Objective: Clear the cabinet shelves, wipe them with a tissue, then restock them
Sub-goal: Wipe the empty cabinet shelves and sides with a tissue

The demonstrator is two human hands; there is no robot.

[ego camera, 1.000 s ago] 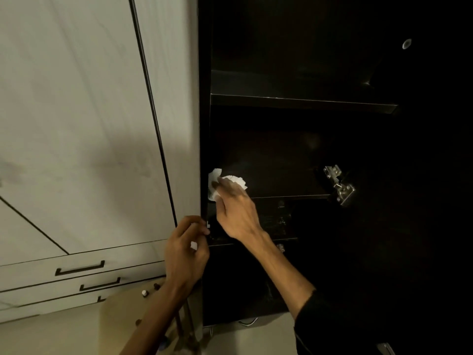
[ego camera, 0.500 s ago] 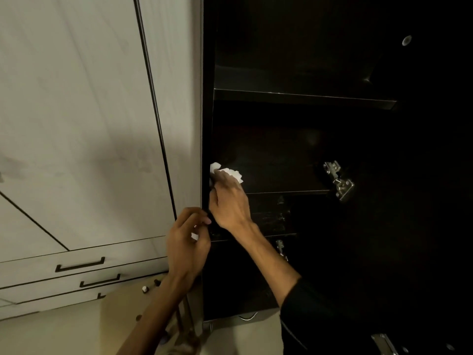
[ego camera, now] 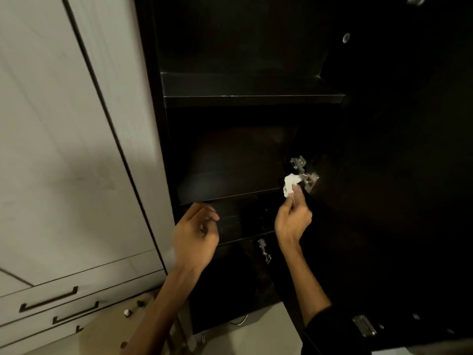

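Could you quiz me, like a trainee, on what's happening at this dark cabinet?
1. True or false: the right hand pinches a white tissue.
2. What metal fitting is the tissue beside? A drawer handle, B door hinge, C tap.
3. What does the left hand hold?

Key: 1 true. 2 B. 3 Nothing visible; its fingers are loosely curled below the middle shelf edge.

the crumpled white tissue (ego camera: pixel 291 185) sits bunched at the right end of the dark middle shelf (ego camera: pixel 225 187), touching the metal hinge (ego camera: pixel 305 175). the upper shelf (ego camera: pixel 252 94) above is dark and bare.
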